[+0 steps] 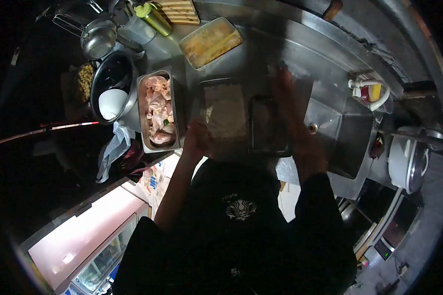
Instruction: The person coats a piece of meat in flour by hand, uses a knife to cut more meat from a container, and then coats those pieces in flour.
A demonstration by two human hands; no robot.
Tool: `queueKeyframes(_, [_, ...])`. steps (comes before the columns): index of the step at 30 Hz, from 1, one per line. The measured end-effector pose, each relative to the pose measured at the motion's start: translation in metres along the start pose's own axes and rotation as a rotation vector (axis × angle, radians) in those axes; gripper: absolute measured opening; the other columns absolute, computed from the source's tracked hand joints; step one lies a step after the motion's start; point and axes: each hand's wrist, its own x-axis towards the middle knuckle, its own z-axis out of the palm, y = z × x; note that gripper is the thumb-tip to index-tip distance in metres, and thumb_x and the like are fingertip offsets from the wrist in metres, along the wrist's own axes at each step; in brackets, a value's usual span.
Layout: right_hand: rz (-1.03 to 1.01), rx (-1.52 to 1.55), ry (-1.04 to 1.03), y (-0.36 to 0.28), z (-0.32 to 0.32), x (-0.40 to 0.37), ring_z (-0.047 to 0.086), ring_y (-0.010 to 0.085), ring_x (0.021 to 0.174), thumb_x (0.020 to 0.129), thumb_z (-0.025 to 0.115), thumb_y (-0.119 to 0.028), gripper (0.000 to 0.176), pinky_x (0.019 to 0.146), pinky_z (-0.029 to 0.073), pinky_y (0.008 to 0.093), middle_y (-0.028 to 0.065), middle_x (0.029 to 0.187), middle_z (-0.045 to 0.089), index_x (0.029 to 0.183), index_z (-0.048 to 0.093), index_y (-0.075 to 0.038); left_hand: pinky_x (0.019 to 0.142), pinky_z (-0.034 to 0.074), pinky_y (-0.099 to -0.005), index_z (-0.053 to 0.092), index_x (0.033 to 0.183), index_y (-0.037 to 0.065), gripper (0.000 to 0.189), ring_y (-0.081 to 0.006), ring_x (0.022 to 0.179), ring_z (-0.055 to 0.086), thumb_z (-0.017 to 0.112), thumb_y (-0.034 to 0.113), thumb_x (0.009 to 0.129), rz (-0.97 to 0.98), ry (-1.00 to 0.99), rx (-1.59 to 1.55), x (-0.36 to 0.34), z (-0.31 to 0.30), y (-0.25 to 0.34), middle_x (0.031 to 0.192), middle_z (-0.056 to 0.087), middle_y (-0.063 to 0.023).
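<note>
In the dim middle of the head view, a rectangular container of pale, powdery stuff (225, 110) sits on the steel counter. My left hand (198, 140) is curled closed at its near left corner; what is inside the fingers, if anything, is hidden. Beside that container, to the right, is a dark-rimmed tray (269, 148) whose contents I cannot make out. My right hand (283, 83) reaches forward past this tray's right side, fingers stretched out in shadow. Left of my left hand stands a deep metal pan (142, 110) holding raw chicken pieces (157, 105).
A clear container of orange-yellow food (210, 43) lies farther back, near a green bottle (153, 18). On the left are a dark bowl (99, 81) with a white rounded thing and a strainer (98, 40). A sink (325, 128) is at right, with a white pot (403, 164) beyond.
</note>
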Motion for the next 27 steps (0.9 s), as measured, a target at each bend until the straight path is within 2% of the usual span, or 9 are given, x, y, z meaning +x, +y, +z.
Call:
queueKeyframes(3, [-0.195,-0.075,-0.136,-0.065,-0.015,-0.083,0.062,0.0310,0.107,0.099,0.057,-0.025,0.044,0.090,0.052,0.0462,0.0167,0.129,0.059,0.140,0.049,-0.009,0.067,0.055,-0.0406,0.055,0.111,0.015,0.028,-0.0191,0.078,0.062,0.052,0.042,0.103,-0.104,-0.031,-0.041,0.006,0.002,-0.004,0.088,0.056,-0.0016])
queueKeyframes(7, [-0.342,-0.090,-0.542,-0.135,-0.002,-0.177,0.063,0.0256,0.103,0.099,0.060,-0.024,0.046,0.088,0.053,0.0424,0.0136,0.124,0.061,0.139,0.049,-0.008,0.078,0.055,-0.0407,0.055,0.116,0.013,0.025,-0.0206,0.092,0.063,0.052,0.034,0.103,0.176,-0.178,0.595,0.021,0.017,-0.002,0.097,0.059,-0.0041])
queueKeyframes(12, [0.135,0.355,-0.657,-0.143,0.022,-0.179,0.065,0.0203,0.102,0.096,0.066,-0.020,0.048,0.088,0.054,0.0361,0.0114,0.117,0.065,0.139,0.050,-0.006,0.088,0.051,-0.0383,0.059,0.122,0.008,0.030,-0.0210,0.102,0.062,0.063,0.015,0.093,0.430,-0.304,0.798,0.084,-0.010,-0.035,0.115,0.061,-0.0076])
queueKeyframes(15, [0.145,0.374,-0.663,-0.115,0.035,-0.169,0.064,0.0204,0.107,0.093,0.068,-0.015,0.047,0.091,0.053,0.0339,0.0126,0.115,0.066,0.137,0.051,-0.004,0.092,0.050,-0.0402,0.057,0.129,0.009,0.047,-0.0195,0.111,0.060,0.070,0.009,0.084,0.531,-0.328,1.187,0.065,0.002,-0.008,0.127,0.060,-0.0076])
queueKeyframes(19, [-0.015,0.227,-0.754,-0.127,0.016,-0.145,0.064,0.0230,0.109,0.093,0.066,-0.014,0.043,0.093,0.052,0.0374,0.0138,0.119,0.066,0.133,0.055,-0.001,0.098,0.048,-0.0387,0.054,0.139,0.013,0.058,-0.0168,0.122,0.054,0.068,0.004,0.083,0.494,-0.423,0.901,0.054,0.000,0.002,0.134,0.058,-0.0067])
queueKeyframes(21, [-0.127,0.149,-0.773,-0.098,0.029,-0.132,0.065,0.0258,0.109,0.093,0.065,-0.015,0.040,0.094,0.052,0.0397,0.0148,0.121,0.066,0.130,0.057,-0.001,0.106,0.044,-0.0376,0.049,0.143,0.009,0.054,-0.0214,0.129,0.053,0.062,0.003,0.090,0.166,-0.389,0.499,0.055,-0.006,-0.001,0.140,0.055,-0.0103])
queueKeyframes(23, [-0.361,0.064,-0.692,-0.066,0.051,-0.120,0.066,0.0295,0.109,0.094,0.063,-0.016,0.036,0.094,0.052,0.0416,0.0159,0.123,0.066,0.127,0.059,-0.002,0.107,0.043,-0.0357,0.047,0.145,0.009,0.052,-0.0222,0.129,0.052,0.057,0.004,0.094,0.124,-0.404,0.394,0.052,-0.008,-0.001,0.139,0.055,-0.0099])
queueKeyframes(25, [-0.442,-0.184,-0.711,-0.068,0.063,-0.106,0.065,0.0326,0.110,0.094,0.061,-0.016,0.032,0.094,0.052,0.0425,0.0156,0.122,0.065,0.124,0.062,-0.003,0.100,0.045,-0.0330,0.048,0.145,0.012,0.051,-0.0195,0.124,0.052,0.054,0.008,0.094,0.368,-0.460,0.586,0.036,-0.010,0.001,0.133,0.056,-0.0054])
queueKeyframes(27, [-0.473,-0.312,-0.697,-0.071,0.071,-0.101,0.063,0.0347,0.111,0.094,0.060,-0.015,0.029,0.095,0.050,0.0433,0.0148,0.123,0.065,0.121,0.064,-0.005,0.101,0.044,-0.0345,0.047,0.146,0.011,0.050,-0.0198,0.125,0.052,0.053,0.015,0.097,0.293,-0.393,0.647,0.025,-0.012,0.006,0.136,0.055,-0.0069])
